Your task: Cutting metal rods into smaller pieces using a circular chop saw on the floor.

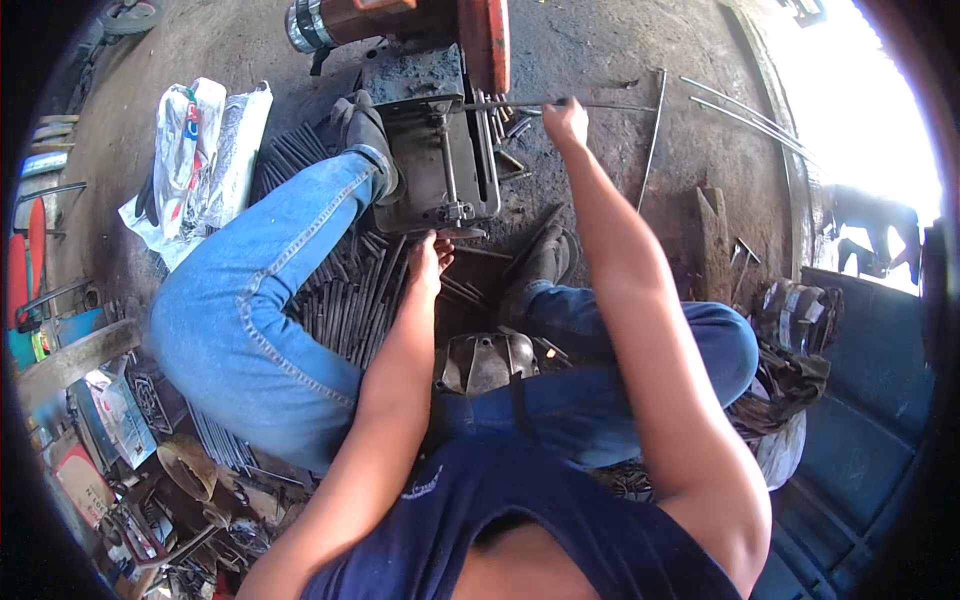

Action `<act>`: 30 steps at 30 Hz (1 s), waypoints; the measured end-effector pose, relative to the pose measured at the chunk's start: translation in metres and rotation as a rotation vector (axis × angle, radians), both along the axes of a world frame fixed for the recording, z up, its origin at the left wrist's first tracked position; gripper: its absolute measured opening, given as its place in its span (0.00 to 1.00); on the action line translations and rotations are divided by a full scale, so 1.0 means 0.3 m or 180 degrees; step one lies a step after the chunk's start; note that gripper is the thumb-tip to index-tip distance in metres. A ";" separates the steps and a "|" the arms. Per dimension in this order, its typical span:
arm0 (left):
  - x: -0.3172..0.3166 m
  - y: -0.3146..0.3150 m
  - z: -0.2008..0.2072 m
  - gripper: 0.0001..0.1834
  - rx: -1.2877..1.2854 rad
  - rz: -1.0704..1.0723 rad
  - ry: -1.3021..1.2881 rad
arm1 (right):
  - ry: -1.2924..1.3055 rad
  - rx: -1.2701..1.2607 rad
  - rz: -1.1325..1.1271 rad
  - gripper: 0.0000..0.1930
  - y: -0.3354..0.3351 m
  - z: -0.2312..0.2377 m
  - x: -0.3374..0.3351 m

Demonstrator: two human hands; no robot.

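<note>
An orange cut-off saw (485,50) stands before me on a grey metal base (412,208). A vise screw (447,165) runs along that base toward me. At its near end, the fingers of my left hand (428,262) are curled at the flat vise handle (462,233); part of the grip is hidden. To the right of the saw, my right hand (566,124) is closed around a long thin metal rod (615,106). The rod's left end reaches under the saw's guard, where the blade's contact with it cannot be made out.
Many dark cut rods (345,310) lie beneath my left leg. Short offcuts (508,160) are scattered right of the base. Longer rods (745,120) lie at the far right. A white sack (235,150) rests left of my left foot, and a wooden block (712,240) stands at right.
</note>
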State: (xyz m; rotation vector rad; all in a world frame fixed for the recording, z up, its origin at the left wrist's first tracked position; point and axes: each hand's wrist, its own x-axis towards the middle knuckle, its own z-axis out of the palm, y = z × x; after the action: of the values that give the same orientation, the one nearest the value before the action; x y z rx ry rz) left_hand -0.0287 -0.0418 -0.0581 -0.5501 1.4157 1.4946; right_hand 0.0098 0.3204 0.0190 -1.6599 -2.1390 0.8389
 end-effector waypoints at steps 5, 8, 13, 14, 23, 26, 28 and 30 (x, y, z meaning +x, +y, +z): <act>-0.007 -0.004 -0.017 0.15 0.0146 0.0061 -0.0105 | 0.1009 -0.1989 -0.1194 0.17 -0.427 -0.105 0.197; -0.009 -0.010 -0.022 0.13 0.0151 0.0170 -0.0059 | 0.1029 -0.2323 -0.1477 0.24 -0.722 -0.147 0.212; -0.006 -0.018 -0.007 0.14 0.0069 0.0004 0.0192 | 0.0725 -0.1458 -0.1639 0.30 -0.927 -0.084 0.100; -0.001 -0.024 -0.002 0.15 0.0027 -0.0047 0.0243 | 0.0734 -0.1288 -0.1457 0.28 -0.932 -0.070 0.096; -0.038 -0.008 0.047 0.28 -0.0608 -0.1481 0.1400 | 0.2903 -0.3494 -0.2851 0.17 -0.906 -0.197 0.133; -0.050 -0.005 0.074 0.25 -0.0288 -0.1423 0.1381 | 0.3384 -0.3870 -0.2792 0.14 -0.909 -0.234 0.148; -0.060 -0.007 0.086 0.24 -0.0176 -0.1410 0.1222 | 0.3397 -0.4122 -0.2703 0.15 -0.896 -0.251 0.154; -0.077 -0.010 0.090 0.23 -0.0318 -0.1596 0.1310 | 0.3007 -0.4298 -0.2687 0.15 -0.869 -0.265 0.145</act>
State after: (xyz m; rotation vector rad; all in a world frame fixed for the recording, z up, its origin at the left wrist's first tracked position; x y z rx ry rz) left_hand -0.0519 -0.0449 -0.0310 0.0722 1.7898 1.1681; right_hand 0.0533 0.0596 -0.0606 -1.6794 -0.0133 2.2524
